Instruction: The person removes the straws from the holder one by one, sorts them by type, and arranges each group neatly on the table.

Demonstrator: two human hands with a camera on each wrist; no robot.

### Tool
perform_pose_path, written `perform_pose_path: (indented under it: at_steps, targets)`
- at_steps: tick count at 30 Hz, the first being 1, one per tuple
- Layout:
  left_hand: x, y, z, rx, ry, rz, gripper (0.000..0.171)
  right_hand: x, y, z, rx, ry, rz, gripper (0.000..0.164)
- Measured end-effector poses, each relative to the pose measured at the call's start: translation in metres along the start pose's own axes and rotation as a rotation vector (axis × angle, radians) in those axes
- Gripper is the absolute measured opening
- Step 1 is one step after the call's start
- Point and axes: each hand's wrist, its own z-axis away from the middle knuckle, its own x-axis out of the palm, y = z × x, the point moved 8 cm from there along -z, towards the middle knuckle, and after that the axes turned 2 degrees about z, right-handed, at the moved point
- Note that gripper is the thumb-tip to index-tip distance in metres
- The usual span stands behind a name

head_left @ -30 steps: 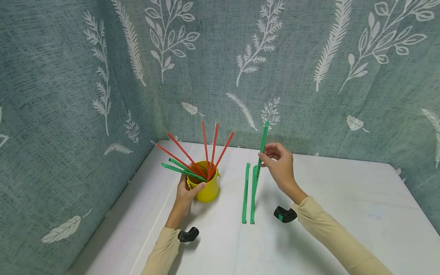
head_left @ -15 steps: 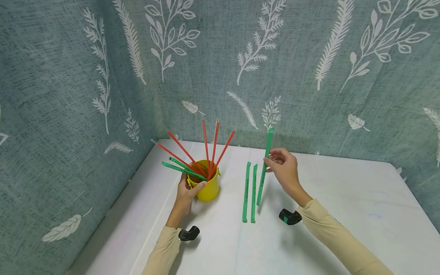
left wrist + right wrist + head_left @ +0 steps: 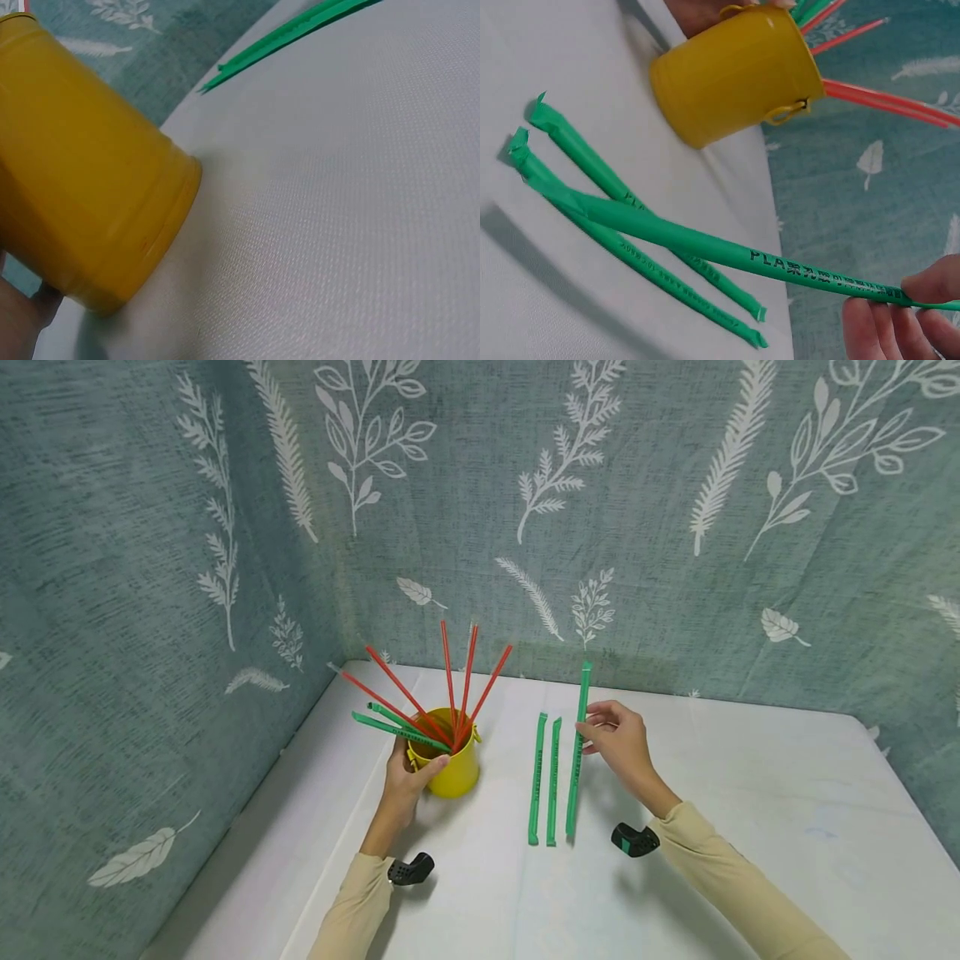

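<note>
My left hand [image 3: 405, 782] grips the side of a yellow bucket [image 3: 457, 777], thumb on its rim. Several red straws [image 3: 467, 681] and two green wrapped straws [image 3: 401, 732] lean out of the bucket. Between thumb and fingers, my right hand [image 3: 621, 739] pinches another green wrapped straw [image 3: 577, 760], nearly upright in the head view. To its left on the table lie two more green wrapped straws, a left one [image 3: 537, 781] and a right one [image 3: 554, 781]. In the right wrist view the held straw [image 3: 705, 244] passes in front of those two.
A white cloth-covered table [image 3: 750, 827] spreads under everything. Patterned grey-green fabric [image 3: 645, 527] stands behind it and along the left side. Each wrist wears a black device, one on the left [image 3: 411, 870] and one on the right [image 3: 634, 840].
My right hand has moved slightly right and lower with its green straw. The straw has come away from the two lying ones and now stands beside them. My left hand stays on the bucket.
</note>
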Motion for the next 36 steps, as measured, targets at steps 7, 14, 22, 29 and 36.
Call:
perform_pose_path:
  at_steps: [7, 14, 22, 29, 36]
  targets:
    - [-0.001, 0.0, 0.001, -0.015, -0.001, -0.01, 0.073, 0.004, 0.009, -0.003, 0.072, -0.013, 0.033, 0.027]
    - [-0.002, 0.0, 0.001, -0.018, -0.001, -0.009, 0.074, 0.011, 0.021, -0.003, 0.134, -0.044, 0.037, 0.028]
    - [-0.002, -0.004, 0.0, -0.018, -0.008, -0.017, 0.075, 0.014, 0.031, -0.008, 0.157, -0.031, 0.092, 0.027]
    - [0.0, 0.002, 0.002, -0.023, -0.01, -0.031, 0.075, 0.017, 0.043, -0.013, 0.189, -0.008, 0.129, 0.026]
    - [-0.004, -0.012, -0.004, -0.015, -0.008, 0.005, 0.074, 0.024, 0.052, -0.017, 0.201, -0.019, 0.177, 0.027]
